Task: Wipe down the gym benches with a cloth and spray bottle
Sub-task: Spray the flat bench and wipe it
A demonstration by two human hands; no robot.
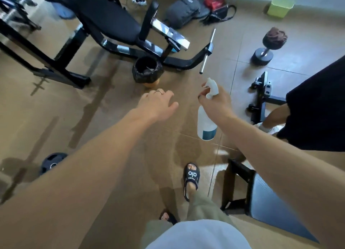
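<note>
Head view: the right hand (216, 103) grips the spray bottle (206, 121) by its neck at centre; the left hand (157, 104), at its 9 o'clock, is spread and empty; the black bench (104, 15) lies at 11 o'clock

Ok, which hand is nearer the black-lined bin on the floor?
Left. The left hand reaches out empty just below the bin; the right hand is farther right, holding the spray bottle.

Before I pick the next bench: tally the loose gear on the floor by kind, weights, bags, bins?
Dumbbells: 1
Weight plates: 1
Bags: 2, grey and black-and-red
Bins: 2, black-lined and green
Total: 6
</note>
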